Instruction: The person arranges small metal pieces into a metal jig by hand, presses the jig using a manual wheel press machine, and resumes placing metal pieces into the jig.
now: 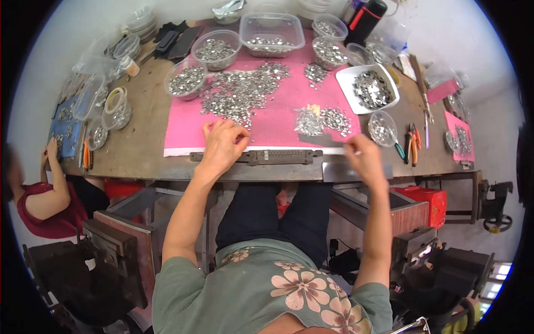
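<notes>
My left hand (223,143) is at the near edge of a pink mat (278,125), its fingers curled and thumb and forefinger drawn together. Just beyond it spreads a big heap of small shiny metal pieces (239,92). A long dark metal bar fixture (283,157) with slots along its top lies at the table's front edge, beside that hand. My right hand (366,158) is closed too, past the bar's right end and over a flat metal plate (347,172). Whatever either hand pinches is too small to make out. Left of the right hand lie slim silver pieces (309,122) and a small metal pile (336,120).
Plastic tubs of metal pieces (216,51) line the mat's far side. At the right are a white tray (346,83), a small cup (382,128) and orange-handled pliers (412,145). A black flask (367,22) stands behind. Another person (44,206) sits at the left.
</notes>
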Demonstrator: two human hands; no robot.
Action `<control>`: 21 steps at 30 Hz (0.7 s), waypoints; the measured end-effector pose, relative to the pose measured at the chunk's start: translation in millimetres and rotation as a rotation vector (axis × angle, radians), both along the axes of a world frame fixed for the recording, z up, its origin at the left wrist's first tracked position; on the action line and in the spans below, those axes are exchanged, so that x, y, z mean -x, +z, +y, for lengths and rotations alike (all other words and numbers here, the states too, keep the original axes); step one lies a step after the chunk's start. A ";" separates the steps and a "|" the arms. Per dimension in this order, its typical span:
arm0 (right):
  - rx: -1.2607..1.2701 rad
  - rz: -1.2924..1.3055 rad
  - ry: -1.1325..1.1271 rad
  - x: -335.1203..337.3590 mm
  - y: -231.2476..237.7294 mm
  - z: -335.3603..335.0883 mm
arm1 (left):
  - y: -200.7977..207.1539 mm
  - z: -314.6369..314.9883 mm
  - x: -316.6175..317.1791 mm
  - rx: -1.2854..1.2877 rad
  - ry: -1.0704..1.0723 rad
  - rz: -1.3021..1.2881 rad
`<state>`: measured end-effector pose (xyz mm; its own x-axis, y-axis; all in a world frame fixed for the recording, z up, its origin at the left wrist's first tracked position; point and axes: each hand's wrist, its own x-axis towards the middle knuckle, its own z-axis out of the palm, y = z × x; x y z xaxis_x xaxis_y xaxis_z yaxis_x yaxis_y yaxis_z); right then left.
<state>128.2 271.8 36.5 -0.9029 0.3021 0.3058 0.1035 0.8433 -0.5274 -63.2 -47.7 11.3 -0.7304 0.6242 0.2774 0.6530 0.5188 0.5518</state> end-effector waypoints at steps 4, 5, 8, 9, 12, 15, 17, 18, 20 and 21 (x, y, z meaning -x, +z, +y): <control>-0.179 0.037 -0.045 8.9 -29.3 -25.0 | -5.0 -2.8 0.0 -0.026 0.013 0.031; -0.182 0.037 -0.056 7.4 -29.0 -25.1 | -5.8 -1.0 -0.6 -0.038 0.018 0.063; 0.053 0.050 -0.086 2.4 -27.9 -23.5 | -8.0 2.1 -4.3 -0.020 0.049 0.114; 0.093 0.068 -0.080 1.1 -29.1 -23.0 | -8.5 2.8 -5.1 -0.025 0.047 0.112; 0.107 0.095 -0.070 -2.0 -30.4 -23.7 | -7.8 3.6 -9.1 -0.014 0.075 0.166; 0.092 0.114 -0.068 1.2 -32.3 -29.1 | -6.8 4.9 -20.8 -0.119 0.012 0.106; 0.106 0.123 -0.065 5.0 -34.3 -33.2 | -3.8 8.1 -30.7 -0.201 -0.055 0.074; 0.054 0.140 -0.062 6.4 -35.3 -34.4 | -2.9 10.3 -34.9 -0.217 -0.083 0.070; -0.049 0.157 -0.060 8.0 -38.3 -33.8 | -5.1 13.6 -39.5 -0.252 -0.144 0.057; -0.045 0.157 -0.053 8.2 -39.5 -33.5 | -8.2 14.4 -40.4 -0.249 -0.137 0.058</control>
